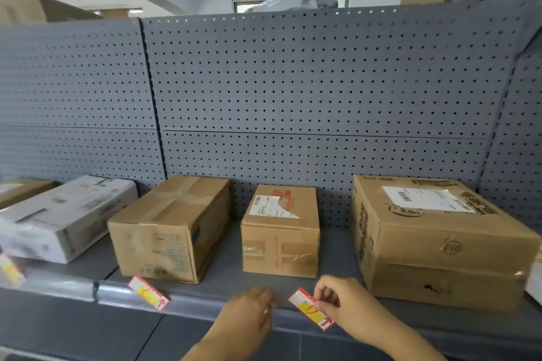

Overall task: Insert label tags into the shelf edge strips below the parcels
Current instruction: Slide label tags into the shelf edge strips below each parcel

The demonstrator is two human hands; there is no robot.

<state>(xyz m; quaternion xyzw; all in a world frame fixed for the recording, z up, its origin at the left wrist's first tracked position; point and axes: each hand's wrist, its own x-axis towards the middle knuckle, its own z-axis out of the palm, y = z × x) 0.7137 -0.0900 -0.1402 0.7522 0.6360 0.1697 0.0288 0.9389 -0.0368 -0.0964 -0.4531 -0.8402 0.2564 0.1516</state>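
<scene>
right hand (343, 299): below the small parcel (280, 231) and slightly to its right, thumb and fingers curled, pinching the right edge of a red, white and yellow label tag (311, 308). the tag lies tilted across the shelf edge strip (205, 309), directly below the small parcel's right front corner. whether its lower edge is seated in the strip cannot be told.

left hand (252, 313): below the small parcel and slightly to its left, fingers curled, fingertips at the strip just beside the held tag's left end. whether it grips anything cannot be told.

second label tag (149, 292): left of the small parcel, tilted in the strip, below the front of a taped brown parcel (173, 228), which is the small parcel's left neighbour. third label tag (10, 269): far left of the small parcel, blurred, at the strip below a white parcel (64, 220).

small parcel: upright on the grey shelf (223, 281), set back from the front edge, a partly torn shipping label on its top face. large brown parcel (440, 237): right of the small parcel, apart from it, a white shipping label on top. behind the small parcel stands a grey perforated back panel (293, 82).
</scene>
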